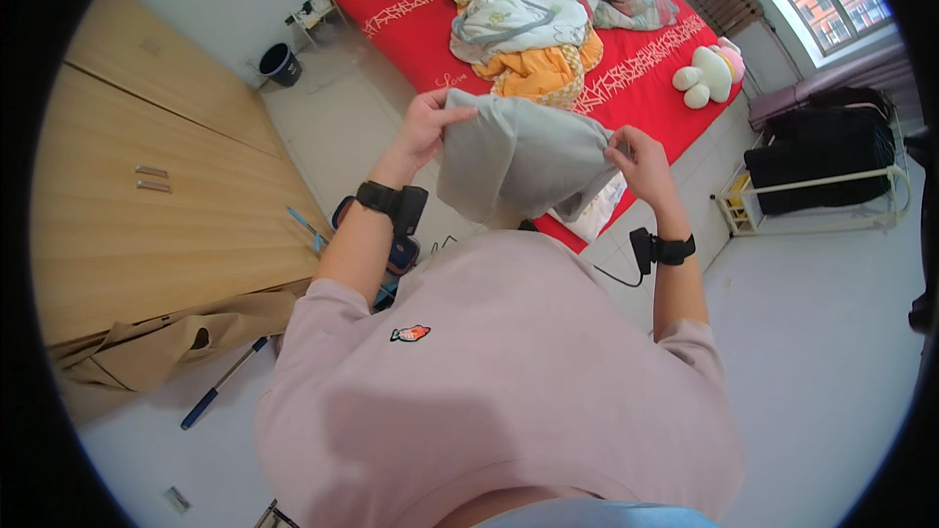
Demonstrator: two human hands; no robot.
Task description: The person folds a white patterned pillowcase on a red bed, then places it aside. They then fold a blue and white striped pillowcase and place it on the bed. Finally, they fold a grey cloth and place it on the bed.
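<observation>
A grey piece of cloth (528, 158), which looks like a garment, hangs stretched between my two hands in front of my chest. My left hand (430, 127) pinches its upper left corner, thumb lying along the top edge. At the upper right corner my right hand (638, 158) grips the fabric between thumb and fingers. The cloth's lower edge droops, and I cannot tell which kind of garment it is. Beyond it lies a bed with a red cover (391, 24). Something white (595, 213) rests at the bed's near corner, partly hidden behind the cloth.
Rumpled orange and white bedding (523, 24) and a white plush toy (706, 76) lie on the bed. A wooden wardrobe (166, 196) stands left, a dark bin (280, 66) beyond it. On the right, a white rack (812, 191) holds black clothing. A blue-handled pole (225, 381) is lower left.
</observation>
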